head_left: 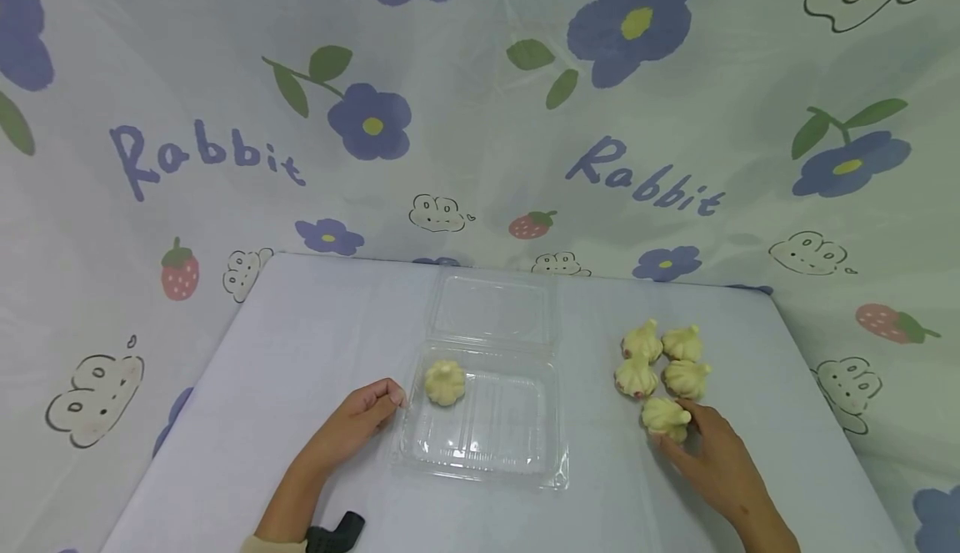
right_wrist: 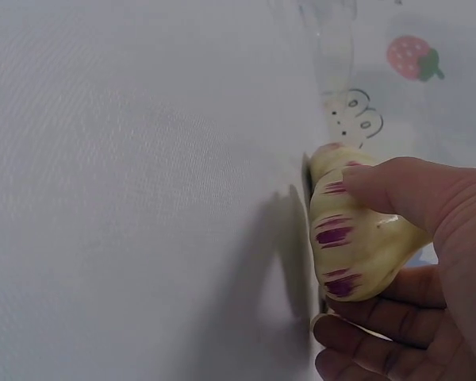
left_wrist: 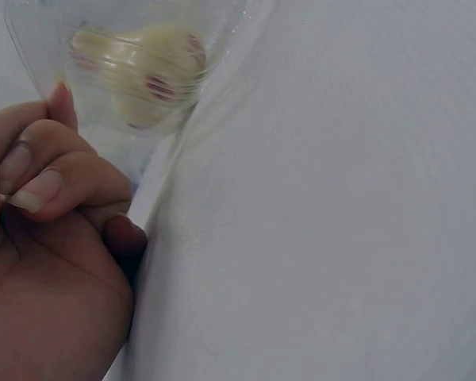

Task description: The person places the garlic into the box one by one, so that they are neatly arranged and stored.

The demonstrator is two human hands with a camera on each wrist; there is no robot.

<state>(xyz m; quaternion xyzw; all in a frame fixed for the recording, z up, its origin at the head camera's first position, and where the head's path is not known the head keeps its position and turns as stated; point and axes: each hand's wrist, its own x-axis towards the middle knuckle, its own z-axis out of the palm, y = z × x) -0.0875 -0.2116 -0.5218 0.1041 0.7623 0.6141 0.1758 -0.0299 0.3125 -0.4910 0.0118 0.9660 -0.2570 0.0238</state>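
A clear plastic clamshell container (head_left: 510, 432) lies on the table with its lid (head_left: 491, 307) folded back. One pale yellow garlic bulb (head_left: 445, 383) sits in its far left corner; purple marks show on the bulb through the wall in the left wrist view. My left hand (head_left: 360, 424) pinches the container's left edge between thumb and index finger, its other fingers curled. To the right, my right hand (head_left: 716, 461) grips another garlic bulb (right_wrist: 353, 238) between the thumb and fingers. That bulb is low over the table, at the near end of a group.
Several more garlic bulbs (head_left: 684, 378) stand close together just beyond my right hand. The white-covered table (head_left: 315, 319) ends at a patterned cloth backdrop (head_left: 480, 119). A black strap piece (head_left: 337, 532) shows by the left wrist.
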